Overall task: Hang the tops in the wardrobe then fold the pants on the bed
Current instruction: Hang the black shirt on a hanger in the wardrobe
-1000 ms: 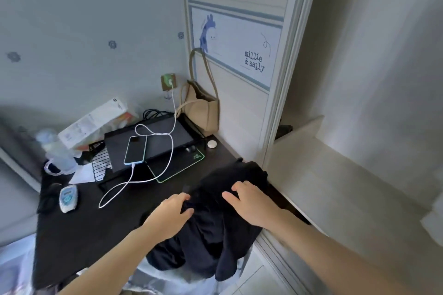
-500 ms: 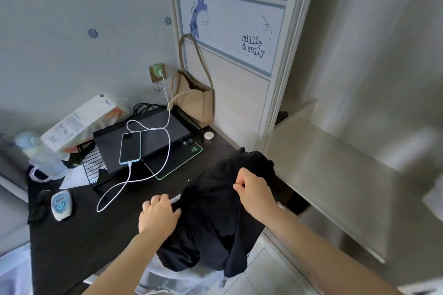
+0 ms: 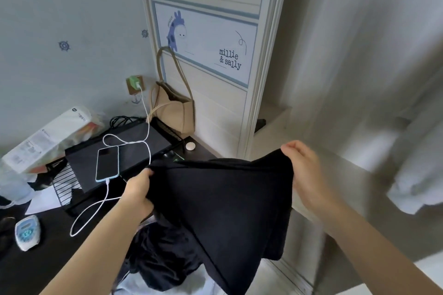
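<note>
- Garment: one black garment [image 3: 223,201], dark and unmarked, held up in the air off the front right corner of the dark desk [image 3: 36,268], just before the open wardrobe [image 3: 268,60]. Top or pants: cannot tell from the spread so far.
- Left hand [image 3: 137,193] clamped on the garment's left upper edge, fingers curled round a gathered bunch of cloth, held over the desk's front edge.
- Right hand [image 3: 303,170] pinching the right upper edge, thumb above and fingers behind the cloth, raised a little higher than the left and toward the wardrobe opening.
- Hands well apart, upper edge drawn fairly taut between them. Judged purpose: spreading the cloth to find what it is and where its shoulders or waistband lie before hanger or fold.
- Lower part hangs free in a point below the hands, so it is clear of the desk.
- More dark clothes [image 3: 163,254] heaped below, at the desk's front edge, over something pale; likely the remaining pile.
- Toward the desk's back edge: phone [image 3: 107,163] on its white cable, lying on a black stand [image 3: 134,143]; tan bag [image 3: 172,110] at the back right corner against the wardrobe side.
- No hanger in view. Wardrobe interior blurred; pale cloth [image 3: 417,184] at the right.
- Judgement: task early, nothing hung yet from what shows.
</note>
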Motion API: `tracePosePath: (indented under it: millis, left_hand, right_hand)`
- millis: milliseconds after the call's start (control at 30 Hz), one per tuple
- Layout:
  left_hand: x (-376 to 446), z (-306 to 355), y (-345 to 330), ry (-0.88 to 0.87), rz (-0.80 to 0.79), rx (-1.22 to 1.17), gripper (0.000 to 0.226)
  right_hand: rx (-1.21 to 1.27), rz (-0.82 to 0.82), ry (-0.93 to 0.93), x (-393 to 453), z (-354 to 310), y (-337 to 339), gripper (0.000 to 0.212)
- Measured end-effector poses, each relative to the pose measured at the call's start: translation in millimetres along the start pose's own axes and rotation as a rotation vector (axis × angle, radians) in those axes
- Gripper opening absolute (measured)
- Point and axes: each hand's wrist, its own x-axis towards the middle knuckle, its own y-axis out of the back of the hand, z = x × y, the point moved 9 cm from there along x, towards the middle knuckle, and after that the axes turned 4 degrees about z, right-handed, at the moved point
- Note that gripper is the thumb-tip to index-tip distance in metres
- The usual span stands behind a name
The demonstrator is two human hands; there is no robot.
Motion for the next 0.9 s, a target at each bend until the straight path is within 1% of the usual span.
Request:
tracePosePath:
  millis: [33,100,167,200,233,300,333,367,400,433,467,500,533,567,600,667,700,767,833,900]
  left_hand:
    - [-8.7,10.2,-15.3,-0.001,-0.048,-0.034,0.021]
    - [-26.4,22.2,-42.9,-0.002,-0.156,-0.004,0.030]
    - [-49.6,22.9,-66.6,0.017,-0.300,0.113,0.026]
    - [-63.1,20.5,-76.6,0.032,-0.385,0.177,0.023]
    - [-76.6,18.5,-84.8,0.037,-0.468,0.229,0.024]
    - [-101.9,17.0,-99.3,-0.002,-0.622,0.307,0.031]
    - [-113.3,18.2,-104.9,-0.054,-0.686,0.348,0.030]
    - [-124.8,17.7,-109.4,-0.120,-0.731,0.407,0.028]
    - [-135.3,17.5,-111.9,-0.187,-0.760,0.486,0.028]
    - [-146.3,14.0,-113.7,-0.244,-0.791,0.574,0.028]
    - [-156.6,8.5,-115.5,-0.292,-0.824,0.659,0.030]
    - [-165.3,1.8,-116.9,-0.343,-0.854,0.733,0.031]
    - [-172.5,-5.9,-117.2,-0.399,-0.869,0.798,0.031]
    - [-180.6,-14.2,-119.4,-0.452,-0.891,0.853,0.032]
    - [-188.7,-24.3,-120.4,-0.485,-0.920,0.901,0.034]
    - [-202.9,-47.1,-123.1,-0.517,-0.995,1.000,0.038]
    - [-208.5,-57.2,-122.4,-0.520,-1.031,1.058,0.038]
    - [-213.9,-73.2,-118.6,-0.508,-1.084,1.151,0.037]
    - [-215.1,-78.0,-111.7,-0.507,-1.111,1.203,0.038]
    - [-209.2,-72.6,-101.0,-0.478,-1.126,1.222,0.035]
  right_hand:
    - [-0.012,0.019,-0.007,-2.1,4.6,12.8,0.024]
    - [-0.056,0.042,-0.038,-7.8,21.1,36.1,0.025]
    - [-0.209,0.047,-0.075,-12.4,45.8,54.2,0.027]
    - [-0.330,0.016,-0.102,-13.5,62.0,58.9,0.028]
    - [-0.475,-0.050,-0.139,-15.4,79.9,60.1,0.028]
    - [-0.750,-0.252,-0.216,-24.5,116.1,55.9,0.024]
    - [-0.857,-0.355,-0.241,-29.8,129.6,50.3,0.025]
    - [-0.926,-0.425,-0.251,-34.0,136.2,47.4,0.029]
    - [-0.932,-0.447,-0.250,-33.5,134.5,42.2,0.033]
    - [-0.890,-0.430,-0.240,-32.2,126.0,36.4,0.036]
    - [-0.791,-0.389,-0.233,-29.4,113.4,29.6,0.038]
    - [-0.649,-0.356,-0.265,-26.5,102.5,20.3,0.041]
    - [-0.486,-0.360,-0.347,-25.7,97.1,7.0,0.044]
    - [-0.335,-0.398,-0.456,-27.7,94.5,-8.3,0.049]
    - [-0.249,-0.464,-0.555,-32.2,93.0,-26.1,0.056]
    - [-0.222,-0.608,-0.681,-43.2,89.9,-58.2,0.063]
    - [-0.256,-0.653,-0.699,-47.9,88.7,-72.5,0.059]
    - [-0.352,-0.651,-0.642,-48.3,86.1,-91.6,0.038]
    - [-0.369,-0.596,-0.529,-42.3,82.4,-103.4,0.011]
    - [-0.218,-0.537,-0.458,-35.1,76.7,-107.3,0.026]
